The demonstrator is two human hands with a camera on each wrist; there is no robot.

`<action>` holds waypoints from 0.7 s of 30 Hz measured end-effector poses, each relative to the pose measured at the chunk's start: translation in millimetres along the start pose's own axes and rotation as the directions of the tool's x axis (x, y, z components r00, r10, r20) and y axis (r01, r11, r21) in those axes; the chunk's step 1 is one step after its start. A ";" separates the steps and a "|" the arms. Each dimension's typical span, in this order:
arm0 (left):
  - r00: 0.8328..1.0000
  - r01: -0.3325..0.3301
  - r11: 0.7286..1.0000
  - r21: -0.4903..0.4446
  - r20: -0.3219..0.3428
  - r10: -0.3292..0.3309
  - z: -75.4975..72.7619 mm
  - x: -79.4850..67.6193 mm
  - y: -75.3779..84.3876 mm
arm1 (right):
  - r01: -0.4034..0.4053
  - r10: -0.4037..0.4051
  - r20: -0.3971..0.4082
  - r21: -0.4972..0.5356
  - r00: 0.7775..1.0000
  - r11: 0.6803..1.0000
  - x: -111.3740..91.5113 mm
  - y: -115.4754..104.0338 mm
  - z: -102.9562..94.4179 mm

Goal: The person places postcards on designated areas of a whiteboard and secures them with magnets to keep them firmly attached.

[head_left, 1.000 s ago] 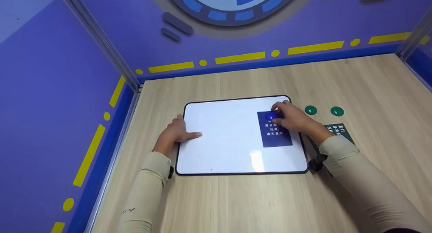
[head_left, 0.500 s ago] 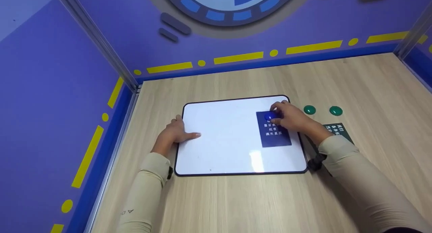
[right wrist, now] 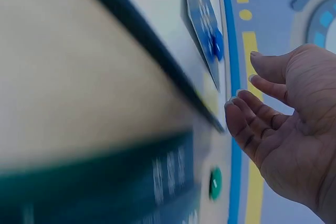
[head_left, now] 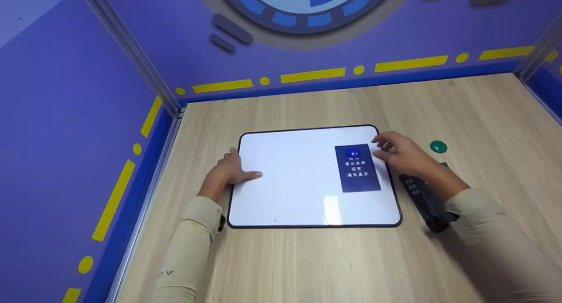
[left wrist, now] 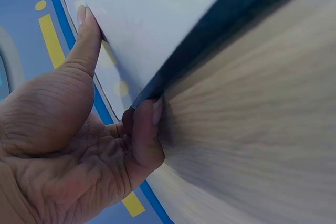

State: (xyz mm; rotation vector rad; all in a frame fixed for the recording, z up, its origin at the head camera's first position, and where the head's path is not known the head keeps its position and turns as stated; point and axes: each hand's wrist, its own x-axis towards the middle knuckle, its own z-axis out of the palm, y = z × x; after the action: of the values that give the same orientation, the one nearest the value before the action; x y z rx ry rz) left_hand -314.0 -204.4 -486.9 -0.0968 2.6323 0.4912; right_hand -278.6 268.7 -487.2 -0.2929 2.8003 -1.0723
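Note:
A whiteboard [head_left: 290, 175] with a dark rim lies on the wooden table. My left hand [head_left: 228, 169] grips its left edge, thumb over the white face and fingers curled at the rim, as the left wrist view shows. Near the board's right side is a dark blue card [head_left: 359, 178] printed with white characters, and a round blue magnet [head_left: 353, 153] sits on its upper part. My right hand [head_left: 401, 151] hovers at the board's right edge, beside the card. Its fingers are loosely bent and hold nothing, apart from the magnet in the right wrist view [right wrist: 217, 44].
Right of the board lies a dark green card [head_left: 412, 186] with white characters, partly under the right forearm. A round green magnet [head_left: 438, 146] rests behind it on the table [head_left: 478, 114]. Purple-blue panels [head_left: 145, 39] with yellow marks stand along the back and left.
My right hand has let go of the blue magnet and moved right, off the card. It now covers one green magnet. My left hand stays on the board's edge.

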 end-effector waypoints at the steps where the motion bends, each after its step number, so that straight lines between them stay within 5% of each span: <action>1: 1.000 -0.002 1.000 -0.001 0.003 0.002 0.0 0.1 -0.1 | -0.002 0.002 -0.015 -0.004 1.000 1.000 -5.4 2.4 -5.4; 10: 1.000 -0.003 1.000 0.005 0.007 0.003 -1.3 -0.5 2.3 | -0.061 0.054 -0.115 -0.053 0.992 0.997 -48.4 33.5 -45.8; 21: 0.999 0.000 1.000 -0.005 0.040 0.001 -4.6 -2.8 3.8 | -0.153 0.138 -0.125 -0.127 0.983 0.980 -74.5 59.3 -61.8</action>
State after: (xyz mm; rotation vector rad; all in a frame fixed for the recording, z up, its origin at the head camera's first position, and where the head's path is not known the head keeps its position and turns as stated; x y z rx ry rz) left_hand -314.0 -202.6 -480.6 -0.0869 2.5924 0.4948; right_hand -225.8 368.7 -477.6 -0.0381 2.9489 -0.8952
